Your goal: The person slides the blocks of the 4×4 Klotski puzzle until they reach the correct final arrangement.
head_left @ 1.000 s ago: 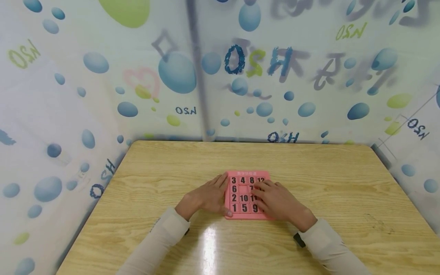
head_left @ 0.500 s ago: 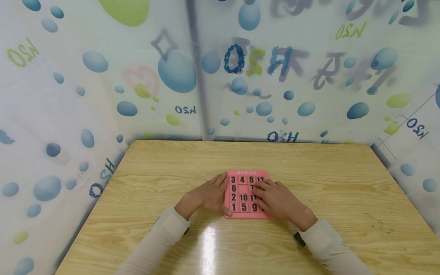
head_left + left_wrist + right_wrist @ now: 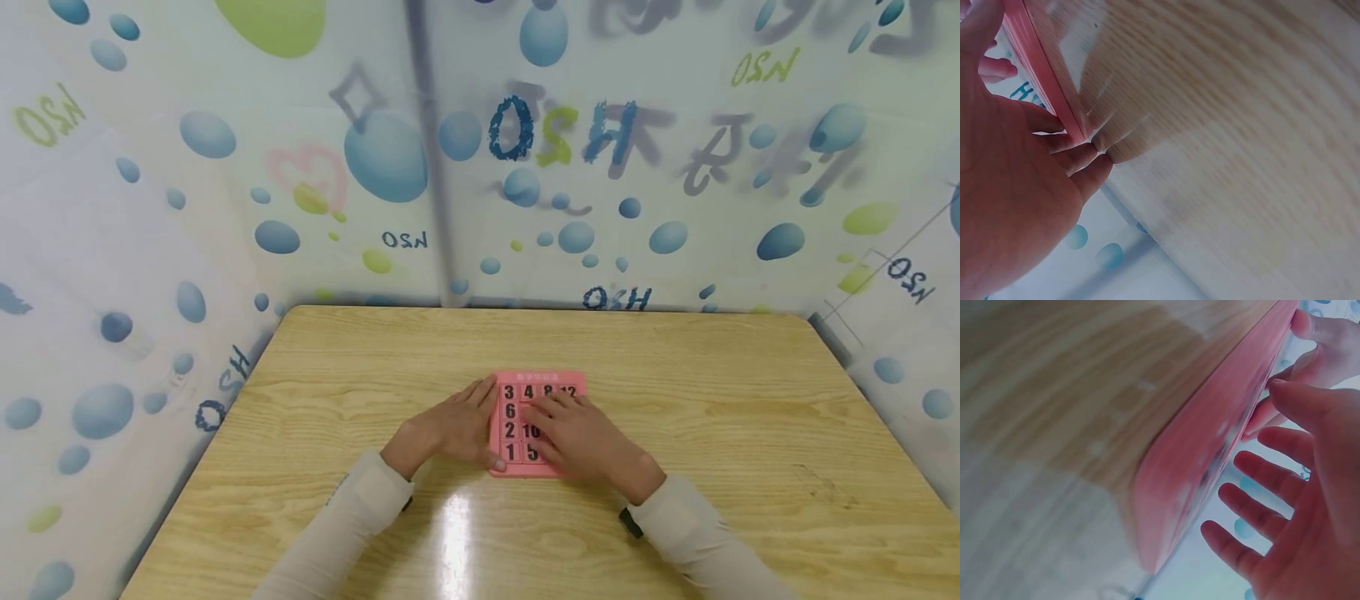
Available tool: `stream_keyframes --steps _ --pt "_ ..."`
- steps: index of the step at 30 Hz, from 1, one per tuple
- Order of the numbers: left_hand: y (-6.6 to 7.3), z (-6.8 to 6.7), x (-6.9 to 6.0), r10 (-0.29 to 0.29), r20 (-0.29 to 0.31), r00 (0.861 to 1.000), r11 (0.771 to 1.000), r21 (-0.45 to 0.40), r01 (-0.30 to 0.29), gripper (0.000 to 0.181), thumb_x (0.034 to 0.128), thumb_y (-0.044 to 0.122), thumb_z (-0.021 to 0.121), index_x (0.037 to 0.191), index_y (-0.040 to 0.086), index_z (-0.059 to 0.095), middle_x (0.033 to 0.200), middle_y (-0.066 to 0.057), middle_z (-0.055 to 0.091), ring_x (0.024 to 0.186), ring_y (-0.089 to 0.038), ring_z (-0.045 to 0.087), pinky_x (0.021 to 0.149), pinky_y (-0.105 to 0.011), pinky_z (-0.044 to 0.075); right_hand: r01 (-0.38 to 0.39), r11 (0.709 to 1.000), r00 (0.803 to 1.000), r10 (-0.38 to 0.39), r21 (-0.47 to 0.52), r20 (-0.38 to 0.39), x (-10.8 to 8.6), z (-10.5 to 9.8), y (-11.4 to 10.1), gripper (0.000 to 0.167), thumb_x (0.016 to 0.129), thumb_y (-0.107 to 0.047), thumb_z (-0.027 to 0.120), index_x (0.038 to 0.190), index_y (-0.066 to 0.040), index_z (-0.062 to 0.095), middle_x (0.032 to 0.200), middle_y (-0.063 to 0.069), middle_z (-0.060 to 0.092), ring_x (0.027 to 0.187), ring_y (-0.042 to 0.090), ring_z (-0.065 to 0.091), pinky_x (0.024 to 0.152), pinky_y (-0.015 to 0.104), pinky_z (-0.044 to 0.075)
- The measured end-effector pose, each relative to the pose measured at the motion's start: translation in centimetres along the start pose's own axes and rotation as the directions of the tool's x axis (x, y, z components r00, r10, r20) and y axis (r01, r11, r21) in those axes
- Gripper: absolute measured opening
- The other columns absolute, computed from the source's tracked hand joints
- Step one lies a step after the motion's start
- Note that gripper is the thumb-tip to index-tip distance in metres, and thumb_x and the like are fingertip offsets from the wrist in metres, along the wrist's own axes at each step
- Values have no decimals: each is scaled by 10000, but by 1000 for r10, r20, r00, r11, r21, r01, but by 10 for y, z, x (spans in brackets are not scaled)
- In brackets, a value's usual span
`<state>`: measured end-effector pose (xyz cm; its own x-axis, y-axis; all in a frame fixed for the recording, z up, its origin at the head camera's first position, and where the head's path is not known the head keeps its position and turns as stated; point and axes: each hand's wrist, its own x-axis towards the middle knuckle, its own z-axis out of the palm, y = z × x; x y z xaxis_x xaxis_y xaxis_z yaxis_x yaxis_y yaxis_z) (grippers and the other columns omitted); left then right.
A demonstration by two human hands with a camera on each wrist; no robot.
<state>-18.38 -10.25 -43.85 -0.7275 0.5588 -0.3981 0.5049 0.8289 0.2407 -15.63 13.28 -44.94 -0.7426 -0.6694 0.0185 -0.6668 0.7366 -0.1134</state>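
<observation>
Left grip [image 3: 459, 423] is relaxed, with straight fingers laid along the left side of a pink number puzzle [image 3: 525, 471] and the thumb at its near left corner. Right grip [image 3: 583, 435] is loose too, fingers spread over the tiles [image 3: 510, 431] from the right and blocking a good chunk of that half. Right wrist view shows the board almost edge-on with those fingers by its face, and I honestly can't tell how firmly the tips touch, if they do.

Puzzle's lying flat on a wood-grain surface [image 3: 360, 358], between the two grips. Black numbers on pink: 3, 4, 6, 2, 1 and 5 read fine, 10 is partly covered, and 8 and 12 peek out along the far row. Pale writing runs along the far rim, too small to make out.

Both arms are in light sleeves [image 3: 367, 492], with some dark thing [image 3: 631, 523] at the right wrist. Behind the surface is a pale backdrop [image 3: 315, 100] with blue and green drops, mirrored "H2O" lettering and a faint pink heart.
</observation>
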Motion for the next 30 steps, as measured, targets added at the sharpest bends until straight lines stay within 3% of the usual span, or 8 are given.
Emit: stream_keyframes --steps 14,30 --pt "0 0 1 -5 2 1000 1000 18 4 1173 825 718 610 1599 69 14 1674 -76 -86 1543 -273 4 1247 -395 165 39 999 999 -38 -16 14 13 -2 -15 470 1018 -381 529 1422 -143 562 1473 86 517 1383 343 441 1105 577 388" --pt "1 0 0 -4 -1 1000 1000 13 4 1185 820 722 612 1598 70 1 1674 -75 -91 1543 -267 0 1248 -391 158 24 999 999 -23 -40 23 9 -5 -9 447 1018 -390 528 1389 -149 594 1461 77 525 1355 333 468 1106 559 395"
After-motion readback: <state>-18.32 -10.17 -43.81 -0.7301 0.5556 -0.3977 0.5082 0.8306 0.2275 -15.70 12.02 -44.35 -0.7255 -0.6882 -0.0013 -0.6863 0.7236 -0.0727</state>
